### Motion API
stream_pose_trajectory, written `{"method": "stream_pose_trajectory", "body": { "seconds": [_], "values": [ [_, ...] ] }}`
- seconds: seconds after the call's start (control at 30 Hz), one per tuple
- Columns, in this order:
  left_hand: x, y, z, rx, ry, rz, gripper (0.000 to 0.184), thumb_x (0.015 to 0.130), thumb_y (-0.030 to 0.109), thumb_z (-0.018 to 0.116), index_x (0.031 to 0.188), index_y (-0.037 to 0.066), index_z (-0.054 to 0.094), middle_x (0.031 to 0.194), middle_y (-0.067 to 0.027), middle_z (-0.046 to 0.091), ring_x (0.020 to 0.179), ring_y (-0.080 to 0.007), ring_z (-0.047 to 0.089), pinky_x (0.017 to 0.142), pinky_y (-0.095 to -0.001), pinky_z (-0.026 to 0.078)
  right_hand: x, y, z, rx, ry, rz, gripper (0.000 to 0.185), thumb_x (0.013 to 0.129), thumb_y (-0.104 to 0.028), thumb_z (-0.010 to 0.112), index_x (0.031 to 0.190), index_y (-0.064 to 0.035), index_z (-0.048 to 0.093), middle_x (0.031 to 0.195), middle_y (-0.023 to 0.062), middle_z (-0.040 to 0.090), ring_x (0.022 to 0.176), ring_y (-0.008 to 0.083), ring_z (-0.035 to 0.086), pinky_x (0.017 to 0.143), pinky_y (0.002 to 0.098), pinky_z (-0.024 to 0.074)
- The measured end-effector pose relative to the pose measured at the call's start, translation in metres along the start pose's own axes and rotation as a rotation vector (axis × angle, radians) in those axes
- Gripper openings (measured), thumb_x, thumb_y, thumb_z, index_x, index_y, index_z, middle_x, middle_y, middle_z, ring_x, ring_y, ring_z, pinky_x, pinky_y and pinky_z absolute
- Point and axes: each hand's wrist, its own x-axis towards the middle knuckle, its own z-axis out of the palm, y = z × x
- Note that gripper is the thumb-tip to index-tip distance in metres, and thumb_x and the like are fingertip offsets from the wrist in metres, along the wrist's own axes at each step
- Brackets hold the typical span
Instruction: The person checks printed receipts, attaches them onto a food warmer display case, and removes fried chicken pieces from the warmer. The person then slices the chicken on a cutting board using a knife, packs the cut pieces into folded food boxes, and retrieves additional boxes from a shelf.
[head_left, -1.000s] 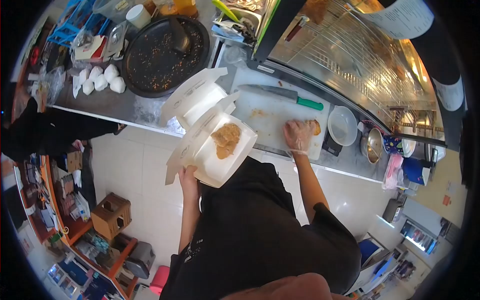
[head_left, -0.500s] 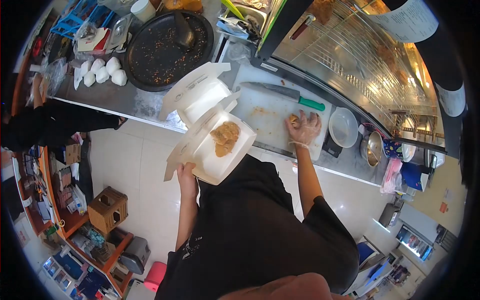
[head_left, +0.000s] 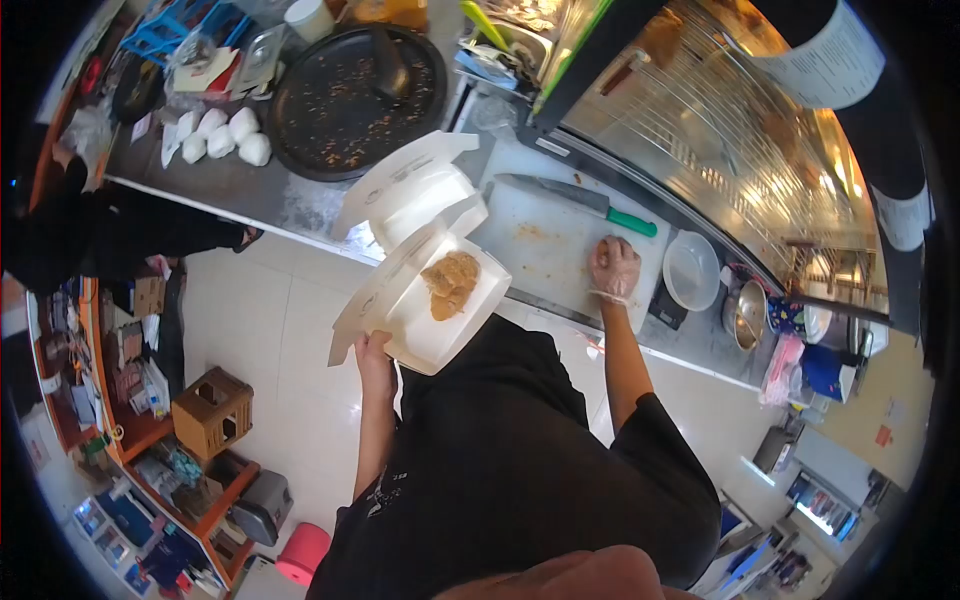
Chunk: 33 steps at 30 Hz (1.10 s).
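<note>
My left hand [head_left: 374, 358] grips the near side of an open white carton [head_left: 420, 315] with pieces of brown fried food [head_left: 451, 284] in it. Behind it, a second open carton [head_left: 425, 205] rests at the counter edge. My right hand [head_left: 613, 268], in a clear plastic glove, is closed over the white cutting board [head_left: 540, 255]; its fingers hide most of a small brown piece they hold. A knife with a green handle [head_left: 632, 222] lies on the board just beyond that hand. Crumbs dot the board.
A round black tray [head_left: 330, 120] with crumbs is at the back left, beside white wrapped bundles [head_left: 220, 138]. Right of the board are a clear bowl [head_left: 691, 270] and a metal bowl [head_left: 746, 315]. A glass display case [head_left: 700, 130] stands behind. Another person [head_left: 130, 225] is at far left.
My right hand has gone from spread fingers over the food piece to closed around it. The left hand still holds the carton. The view has shifted slightly.
</note>
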Motion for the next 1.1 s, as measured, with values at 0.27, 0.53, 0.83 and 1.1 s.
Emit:
{"method": "stream_pose_trajectory", "body": {
  "seconds": [0.27,0.53,0.83,1.1],
  "values": [
    [-0.011,0.014,-0.045,-0.156,0.167,0.101,0.036,0.080,0.008,0.054,0.115,0.001,0.050,0.106,-0.0093,0.056,0.098,-0.0205,0.057,0.088,-0.0323,0.047,0.014,0.001,0.003,0.748,0.020,0.747,0.027,0.081,-0.009,0.067,0.106,-0.0168,0.061,0.084,0.0045,0.062,0.074,0.0228,0.063,0.063,0.0368,0.0527],
    [-0.011,0.021,-0.082,-0.234,0.315,0.222,0.024,0.079,0.007,0.052,0.103,0.005,0.051,0.098,-0.0069,0.054,0.090,-0.0184,0.056,0.083,-0.0324,0.048,0.058,-0.054,0.023,1.273,-0.311,1.065,0.034,0.086,-0.020,0.068,0.118,-0.0136,0.057,0.089,0.0051,0.061,0.068,0.0150,0.057,0.055,0.0271,0.0489],
    [-0.010,0.024,-0.075,-0.272,0.427,0.202,0.025,0.079,0.009,0.049,0.103,0.005,0.051,0.098,-0.0049,0.053,0.089,-0.0171,0.057,0.082,-0.0317,0.048,0.102,-0.255,0.065,1.042,-0.618,0.229,0.026,0.084,-0.027,0.068,0.106,-0.0145,0.064,0.097,0.0079,0.065,0.087,0.0241,0.065,0.074,0.0357,0.0552],
    [0.003,0.016,-0.105,-0.349,0.516,0.192,0.029,0.077,0.011,0.056,0.104,0.006,0.047,0.101,-0.0072,0.051,0.096,-0.0207,0.054,0.086,-0.0361,0.046,0.114,-0.281,0.037,0.513,-0.447,-0.386,0.036,0.080,-0.021,0.069,0.112,-0.0066,0.066,0.122,0.0225,0.059,0.111,0.0378,0.058,0.094,0.0452,0.0476]
  ]
}}
